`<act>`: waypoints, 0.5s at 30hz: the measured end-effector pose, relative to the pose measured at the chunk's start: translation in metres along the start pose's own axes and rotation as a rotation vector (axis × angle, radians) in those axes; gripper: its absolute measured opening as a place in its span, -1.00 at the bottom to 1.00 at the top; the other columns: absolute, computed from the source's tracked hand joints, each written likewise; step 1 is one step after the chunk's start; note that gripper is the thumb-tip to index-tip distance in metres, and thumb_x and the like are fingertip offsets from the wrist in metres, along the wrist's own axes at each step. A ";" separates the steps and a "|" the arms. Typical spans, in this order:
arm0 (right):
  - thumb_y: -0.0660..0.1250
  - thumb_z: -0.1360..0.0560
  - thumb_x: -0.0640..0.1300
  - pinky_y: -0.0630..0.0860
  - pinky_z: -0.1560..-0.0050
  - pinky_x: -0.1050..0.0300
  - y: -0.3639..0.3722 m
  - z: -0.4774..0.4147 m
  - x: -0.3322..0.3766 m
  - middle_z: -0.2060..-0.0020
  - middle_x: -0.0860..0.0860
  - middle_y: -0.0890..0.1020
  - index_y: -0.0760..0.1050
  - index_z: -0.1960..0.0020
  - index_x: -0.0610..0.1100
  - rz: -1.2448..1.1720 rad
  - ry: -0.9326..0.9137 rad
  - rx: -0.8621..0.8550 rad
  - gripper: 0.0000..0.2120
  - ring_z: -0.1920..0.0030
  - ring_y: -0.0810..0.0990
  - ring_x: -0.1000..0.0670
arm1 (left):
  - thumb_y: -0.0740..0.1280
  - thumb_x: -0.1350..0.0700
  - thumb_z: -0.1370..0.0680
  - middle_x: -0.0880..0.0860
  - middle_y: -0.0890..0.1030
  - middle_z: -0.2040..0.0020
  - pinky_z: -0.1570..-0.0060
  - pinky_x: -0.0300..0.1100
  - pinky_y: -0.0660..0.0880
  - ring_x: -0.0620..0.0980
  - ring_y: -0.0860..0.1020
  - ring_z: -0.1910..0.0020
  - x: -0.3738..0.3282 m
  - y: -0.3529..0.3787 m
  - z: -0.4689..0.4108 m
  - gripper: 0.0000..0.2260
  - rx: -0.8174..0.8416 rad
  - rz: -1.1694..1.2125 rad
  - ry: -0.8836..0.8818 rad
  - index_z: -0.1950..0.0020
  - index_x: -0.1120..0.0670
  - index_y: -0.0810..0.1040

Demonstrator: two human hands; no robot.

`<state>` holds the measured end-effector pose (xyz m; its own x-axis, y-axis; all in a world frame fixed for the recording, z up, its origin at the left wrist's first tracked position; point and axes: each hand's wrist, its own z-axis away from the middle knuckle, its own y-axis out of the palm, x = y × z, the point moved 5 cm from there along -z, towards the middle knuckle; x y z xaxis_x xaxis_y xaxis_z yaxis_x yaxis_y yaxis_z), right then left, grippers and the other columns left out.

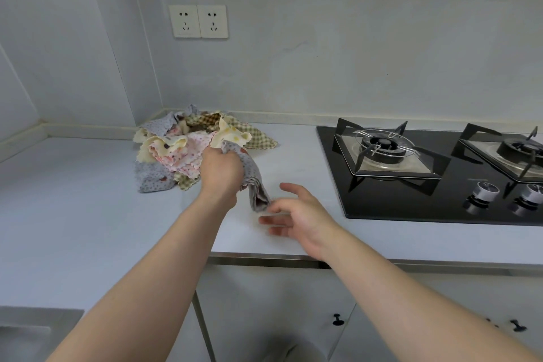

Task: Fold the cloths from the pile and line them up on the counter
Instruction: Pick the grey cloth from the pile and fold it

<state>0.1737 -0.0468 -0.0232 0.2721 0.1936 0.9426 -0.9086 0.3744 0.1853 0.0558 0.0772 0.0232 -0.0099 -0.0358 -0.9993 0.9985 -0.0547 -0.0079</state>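
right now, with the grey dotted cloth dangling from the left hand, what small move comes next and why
Probably the right hand should pinch the dangling lower end of the grey dotted cloth. The left hand grips only its top, so it hangs bunched; the right hand is open, close by that end.

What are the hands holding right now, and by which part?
The left hand grips a grey dotted cloth by its bunched upper end; the rest hangs down. The right hand is open beside the lower end, holding nothing.
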 end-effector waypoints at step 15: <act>0.31 -0.59 -0.21 0.58 0.26 0.06 0.018 -0.006 -0.005 0.08 -0.16 0.70 0.30 -0.35 -0.07 0.014 -0.019 -0.050 -0.63 0.24 0.72 -0.11 | 0.12 0.24 -0.58 0.07 0.39 0.20 0.44 -0.19 0.28 0.02 0.39 0.30 -0.003 0.002 0.001 -0.85 -0.011 0.061 0.004 0.15 0.03 0.26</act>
<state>0.1578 -0.0351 -0.0263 0.2532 0.1817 0.9502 -0.8952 0.4164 0.1590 0.0578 0.0765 0.0260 0.0513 -0.0350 -0.9981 0.9977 -0.0419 0.0528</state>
